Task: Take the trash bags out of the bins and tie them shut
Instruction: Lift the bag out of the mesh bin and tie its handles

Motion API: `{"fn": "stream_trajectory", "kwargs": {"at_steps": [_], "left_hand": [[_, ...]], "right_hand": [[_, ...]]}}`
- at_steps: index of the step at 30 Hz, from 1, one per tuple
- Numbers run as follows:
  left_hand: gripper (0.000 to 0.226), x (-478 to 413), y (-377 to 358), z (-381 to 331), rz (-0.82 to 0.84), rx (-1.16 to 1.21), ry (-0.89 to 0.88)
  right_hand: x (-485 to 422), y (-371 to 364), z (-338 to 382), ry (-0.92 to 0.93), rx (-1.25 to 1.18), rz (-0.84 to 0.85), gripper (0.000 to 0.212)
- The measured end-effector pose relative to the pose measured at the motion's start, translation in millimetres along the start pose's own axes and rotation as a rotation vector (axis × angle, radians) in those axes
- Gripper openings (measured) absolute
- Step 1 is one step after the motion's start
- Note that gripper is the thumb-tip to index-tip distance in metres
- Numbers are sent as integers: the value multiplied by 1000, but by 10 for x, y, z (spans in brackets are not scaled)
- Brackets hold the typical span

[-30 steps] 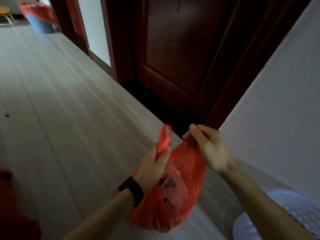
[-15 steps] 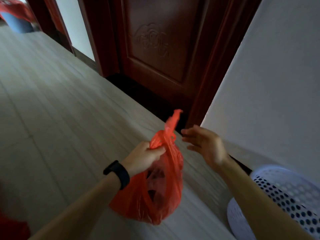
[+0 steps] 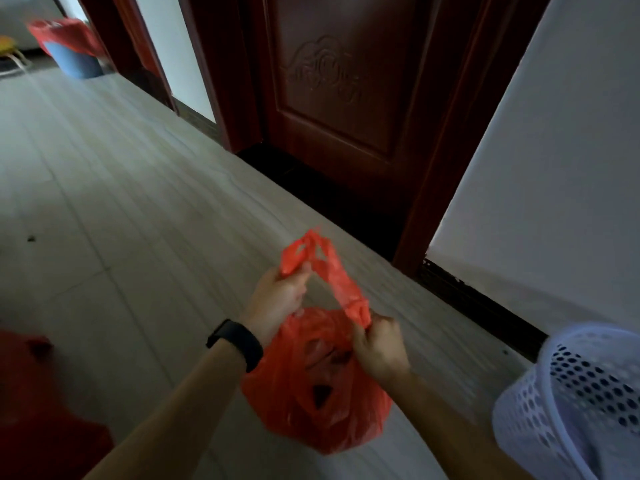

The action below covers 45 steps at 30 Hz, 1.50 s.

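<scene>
We hold the red trash bag clear of the floor, out of the white mesh bin and just to the left of it. The lifting-out is done for this one and, as we judge it, the tying is in hand.

Our left hand, the one with the dark wristband, pinches one end of the bag's twisted handles between thumb and curled fingers. It is the higher hand and the farther from the white mesh bin. Our right hand is curled round the other end, lower, nearer the bin, right at the bag's mouth.

Between them the handles rise in a short arch, the long axis slanting from upper left down toward the bin. The belly of the bag hangs beneath both hands, closer under the right.

We think the next move turns on that slant. The ends must cross over the mouth, and the right hand, nearest the neck, is best placed to anchor while the left carries its end round. Whether a first knot already sits at the neck we cannot tell, as the plastic is blurred there.

Far from the white mesh bin, across the floor, a blue bin wears a red liner not yet taken out.
</scene>
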<state>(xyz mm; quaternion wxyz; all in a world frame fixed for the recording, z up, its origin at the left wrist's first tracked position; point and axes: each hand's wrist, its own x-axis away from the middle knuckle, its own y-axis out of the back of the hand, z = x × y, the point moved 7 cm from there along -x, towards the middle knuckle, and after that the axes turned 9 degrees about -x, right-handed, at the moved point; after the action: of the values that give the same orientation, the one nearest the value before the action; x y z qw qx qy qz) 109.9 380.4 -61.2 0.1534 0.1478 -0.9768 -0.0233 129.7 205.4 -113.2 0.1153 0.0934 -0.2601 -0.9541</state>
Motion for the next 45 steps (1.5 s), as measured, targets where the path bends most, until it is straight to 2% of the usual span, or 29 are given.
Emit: {"fn": "stream_trajectory", "kwargs": {"at_steps": [2, 3, 6, 7, 9, 11, 13, 15, 18, 19, 22, 26, 30, 32, 34, 36, 40, 42, 45], "left_hand": [[15, 87, 252, 74, -174, -51, -168], [18, 145, 317, 156, -201, -48, -209], [75, 254, 371, 611, -139, -75, -196], [82, 271, 340, 745, -84, -134, -184], [72, 299, 237, 876, 11, -330, -183], [53, 269, 175, 847, -12, -518, -260], [39, 243, 42, 693, -74, -605, -367], [42, 231, -116, 655, -144, -500, -309], [63, 183, -262, 818, -246, -66, 41], [68, 159, -291, 861, -265, 50, 104], [65, 145, -351, 995, -272, 238, 185], [67, 229, -452, 1206, -195, 124, 284], [71, 123, -448, 1175, -183, 78, 287], [65, 62, -447, 1246, -142, 183, 281], [64, 119, -470, 1281, -72, 249, 273], [64, 271, -418, 1222, -61, 114, 186], [55, 531, -328, 958, -57, -310, -256], [52, 523, -359, 976, 2, -481, -358], [34, 445, -381, 972, -111, -638, -426]], "right_hand": [[-27, 26, -227, -215, -13, -89, 51], [-50, 45, -328, -317, -7, -136, 52], [-127, 29, -478, -487, -38, -175, 51], [-166, 10, -462, -505, -35, -152, 53], [-229, -76, -460, -537, 6, -70, 53], [-272, -163, -439, -539, 65, 40, 52], [-276, -215, -456, -558, 80, 119, 50], [-263, -238, -561, -613, 17, 160, 45], [-191, -256, -727, -712, -156, 188, 37], [-160, -242, -803, -755, -201, 178, 34], [-15, -120, -977, -883, -335, 102, 32], [105, -7, -902, -858, -471, -133, 41], [98, -144, -833, -846, -907, -351, 44], [118, -127, -930, -892, -901, -446, 44], [141, -119, -1019, -942, -870, -468, 42], [135, -128, -1078, -998, -812, -436, 41], [32, -146, -1111, -1036, -742, -363, 39], [16, -155, -1124, -1042, -768, -366, 38], [23, -192, -1111, -1016, -866, -359, 41]]}}
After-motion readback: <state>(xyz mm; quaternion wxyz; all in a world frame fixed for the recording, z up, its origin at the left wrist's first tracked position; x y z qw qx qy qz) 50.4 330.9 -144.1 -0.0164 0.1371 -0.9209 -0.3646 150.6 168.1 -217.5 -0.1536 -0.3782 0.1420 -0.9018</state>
